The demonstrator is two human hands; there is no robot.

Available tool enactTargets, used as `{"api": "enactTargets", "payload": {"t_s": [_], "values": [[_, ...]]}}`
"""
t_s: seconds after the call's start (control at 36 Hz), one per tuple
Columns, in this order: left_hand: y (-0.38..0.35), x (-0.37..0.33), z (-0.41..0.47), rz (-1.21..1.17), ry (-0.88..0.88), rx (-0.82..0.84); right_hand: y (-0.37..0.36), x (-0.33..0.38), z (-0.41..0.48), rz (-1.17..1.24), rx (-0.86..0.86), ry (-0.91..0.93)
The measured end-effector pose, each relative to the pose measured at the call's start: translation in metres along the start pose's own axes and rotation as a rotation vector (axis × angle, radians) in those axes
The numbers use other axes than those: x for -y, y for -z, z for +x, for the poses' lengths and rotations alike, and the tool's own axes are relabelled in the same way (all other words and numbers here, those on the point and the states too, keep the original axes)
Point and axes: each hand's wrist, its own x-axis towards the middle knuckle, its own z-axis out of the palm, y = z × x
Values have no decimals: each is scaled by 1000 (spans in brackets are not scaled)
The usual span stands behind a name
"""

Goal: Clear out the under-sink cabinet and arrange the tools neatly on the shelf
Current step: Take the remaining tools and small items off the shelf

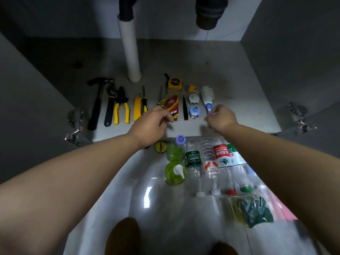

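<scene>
My left hand (152, 124) seems to pinch the light, crinkly red packet (172, 104) at its near edge; my right hand (221, 116) curls empty.

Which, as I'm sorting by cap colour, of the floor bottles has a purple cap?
The green-liquid bottle nearest the cabinet shelf; the other green bottle has a white cap.

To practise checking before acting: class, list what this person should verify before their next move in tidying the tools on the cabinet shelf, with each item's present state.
1. Hammer, wrench and pliers lie side by side on the shelf: ok.
2. Left hand has a hold on the red packet: cannot tell.
3. Right hand holds nothing: cannot tell.
4. Bottles lie out on the floor: ok.
</scene>
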Motion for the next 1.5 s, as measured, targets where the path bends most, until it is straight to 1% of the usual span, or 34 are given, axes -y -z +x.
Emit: {"api": "enactTargets", "payload": {"t_s": [0.11,0.22,0.31,0.39,0.53,0.61,0.72,0.86,0.94,1.0,1.06,1.17,1.22,1.28,1.36,1.42,1.5], "values": [[-15,0,20,-89,52,22,-4,-23,25,-138,-3,-86],[-28,3,32,-143,76,-54,-22,-32,42,-217,8,-69],[-36,6,31,-96,57,-128,-33,-33,48,-228,-68,-60],[-41,8,28,-127,58,-167,-37,-33,55,-206,-117,-90],[-43,6,27,-208,65,-173,-34,-34,52,-217,-102,-128],[-43,1,29,-303,115,-189,-32,-36,42,-166,-126,-118],[-42,-10,33,-416,201,-225,-29,-30,25,82,-153,-80],[-34,-25,39,-615,292,-220,-18,-2,0,421,43,78],[-29,-33,37,-779,338,-174,-14,16,-18,464,186,186],[-27,-37,35,-919,311,-136,-15,24,-29,481,289,247],[-25,-37,33,-1019,289,-133,-16,28,-36,482,366,290],[-23,-30,30,-1063,322,-198,-21,28,-39,494,415,274],[-23,-24,30,-1076,365,-256,-22,26,-31,466,361,263],[-23,-15,27,-1047,401,-311,-23,19,-17,362,215,268],[-25,0,20,-900,418,-327,-21,7,14,195,7,233],[-27,10,14,-807,422,-310,-16,1,35,93,-54,203],[-28,22,8,-707,414,-290,-8,2,66,-72,-67,200]]}}
